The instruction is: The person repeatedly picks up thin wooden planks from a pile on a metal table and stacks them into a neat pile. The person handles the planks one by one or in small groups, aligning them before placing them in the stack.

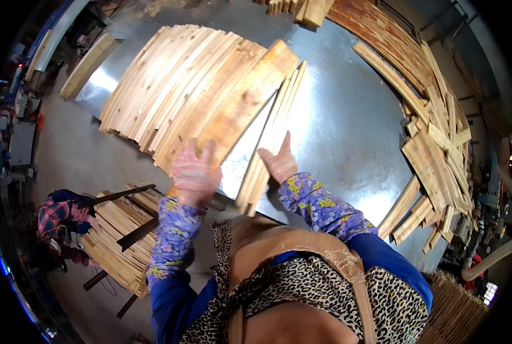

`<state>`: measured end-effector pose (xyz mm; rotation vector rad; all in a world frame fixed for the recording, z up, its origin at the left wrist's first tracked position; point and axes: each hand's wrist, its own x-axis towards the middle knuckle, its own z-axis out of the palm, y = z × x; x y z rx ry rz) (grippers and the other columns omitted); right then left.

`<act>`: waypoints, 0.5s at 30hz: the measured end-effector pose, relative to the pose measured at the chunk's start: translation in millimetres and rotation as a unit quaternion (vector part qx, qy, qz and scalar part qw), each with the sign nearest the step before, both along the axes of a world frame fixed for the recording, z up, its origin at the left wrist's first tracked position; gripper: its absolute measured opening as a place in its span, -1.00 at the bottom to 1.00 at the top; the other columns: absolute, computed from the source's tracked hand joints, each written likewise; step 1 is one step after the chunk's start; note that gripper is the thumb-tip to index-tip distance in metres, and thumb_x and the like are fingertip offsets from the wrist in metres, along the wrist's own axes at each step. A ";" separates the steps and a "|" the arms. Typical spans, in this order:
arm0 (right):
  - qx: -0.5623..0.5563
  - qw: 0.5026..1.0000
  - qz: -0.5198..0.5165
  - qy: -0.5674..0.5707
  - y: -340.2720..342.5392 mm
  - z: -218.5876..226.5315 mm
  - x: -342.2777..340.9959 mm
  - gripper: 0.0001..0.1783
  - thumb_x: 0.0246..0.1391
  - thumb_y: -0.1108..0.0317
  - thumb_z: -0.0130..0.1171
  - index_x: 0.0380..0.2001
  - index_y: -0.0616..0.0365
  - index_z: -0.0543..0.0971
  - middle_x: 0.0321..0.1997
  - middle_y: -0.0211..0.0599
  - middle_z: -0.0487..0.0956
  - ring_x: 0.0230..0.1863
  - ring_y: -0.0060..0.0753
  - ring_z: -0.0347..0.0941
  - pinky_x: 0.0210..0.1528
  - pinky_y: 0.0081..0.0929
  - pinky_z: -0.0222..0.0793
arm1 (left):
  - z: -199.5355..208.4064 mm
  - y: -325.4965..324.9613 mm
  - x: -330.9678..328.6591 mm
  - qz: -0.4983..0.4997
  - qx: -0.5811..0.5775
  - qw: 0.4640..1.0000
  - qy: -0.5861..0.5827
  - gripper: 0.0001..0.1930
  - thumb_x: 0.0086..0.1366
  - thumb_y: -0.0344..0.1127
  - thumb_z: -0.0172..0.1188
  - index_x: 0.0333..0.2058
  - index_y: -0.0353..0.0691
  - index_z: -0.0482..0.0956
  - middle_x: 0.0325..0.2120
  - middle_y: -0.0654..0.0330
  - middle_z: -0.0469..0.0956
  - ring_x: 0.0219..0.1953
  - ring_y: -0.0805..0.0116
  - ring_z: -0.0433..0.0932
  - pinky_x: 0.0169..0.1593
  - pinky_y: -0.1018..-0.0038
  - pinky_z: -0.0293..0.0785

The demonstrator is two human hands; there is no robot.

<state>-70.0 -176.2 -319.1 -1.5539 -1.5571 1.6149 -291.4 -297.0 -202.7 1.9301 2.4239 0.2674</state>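
My left hand (196, 173) lies over the near end of a wide wooden board (253, 86), its fingers stretched out and slightly blurred. That board is the rightmost in a row of wooden boards (178, 80) laid side by side on a shiny metal table (330, 114). Just right of it, a few narrow wooden strips (274, 135) lie close together at a slant, with a gap at the near end. Beside these strips is my right hand (281, 163), thumb and finger spread; one tip meets or nearly meets the strip edge. Its other fingers are partly hidden.
A jumbled heap of wood offcuts (433, 163) covers the table's right side, below a rusty brown sheet (382, 37). Another person (63, 215) in a checked shirt handles a stack of boards (127, 229) at lower left. A thick timber (89, 64) rests at far left.
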 end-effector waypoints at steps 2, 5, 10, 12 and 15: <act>-0.025 0.997 0.068 -0.010 -0.7 18.0 -36.1 0.32 0.21 0.13 0.47 0.65 0.40 -0.26 0.53 0.41 0.35 0.53 0.13 0.36 0.58 -0.30 0.24 | 13.6 22.2 -40.2 0.048 -0.029 0.998 0.015 -0.32 0.15 -0.13 0.43 0.29 -0.05 0.61 0.31 -0.18 0.45 0.19 -0.30 0.54 0.26 -0.06 0.52; -0.059 0.992 0.076 0.077 -4.7 25.7 -65.5 0.30 0.22 0.07 0.45 0.66 0.33 -0.21 0.55 0.43 0.33 0.57 0.12 0.31 0.60 -0.26 0.21 | -15.2 48.7 -93.6 -0.019 0.014 0.998 0.063 -0.34 0.20 -0.06 0.40 0.31 0.00 0.60 0.34 -0.22 0.42 0.22 -0.35 0.49 0.33 -0.06 0.45; -0.031 0.982 0.182 -0.026 7.8 -23.3 -9.1 0.10 0.28 -0.19 0.24 0.67 0.13 0.07 0.58 0.26 0.36 0.57 0.14 0.32 0.60 -0.21 0.21 | -68.2 45.1 -131.8 -0.015 -0.028 0.999 0.011 -0.37 0.33 -0.12 0.29 0.37 -0.08 0.55 0.27 -0.21 0.55 0.28 -0.29 0.50 0.34 -0.07 0.46; -0.018 0.989 0.130 -0.064 -3.4 -34.7 75.6 0.06 0.30 -0.21 0.19 0.67 0.10 0.10 0.60 0.20 0.35 0.58 0.13 0.31 0.62 -0.20 0.19 | -91.6 29.3 -153.5 -0.112 0.016 0.992 0.061 -0.36 0.36 -0.08 0.32 0.35 -0.26 0.56 0.20 -0.24 0.60 0.15 -0.33 0.59 0.16 -0.06 0.61; 0.013 0.984 0.030 -0.177 5.6 -15.3 228.8 -0.01 0.33 -0.17 0.18 0.65 0.09 0.16 0.58 0.17 0.38 0.57 0.14 0.32 0.61 -0.14 0.20 | -99.3 44.2 -95.9 -0.029 0.030 0.979 0.198 -0.39 0.46 -0.05 0.25 0.34 -0.33 0.55 0.23 -0.29 0.56 0.23 -0.30 0.55 0.25 -0.06 0.55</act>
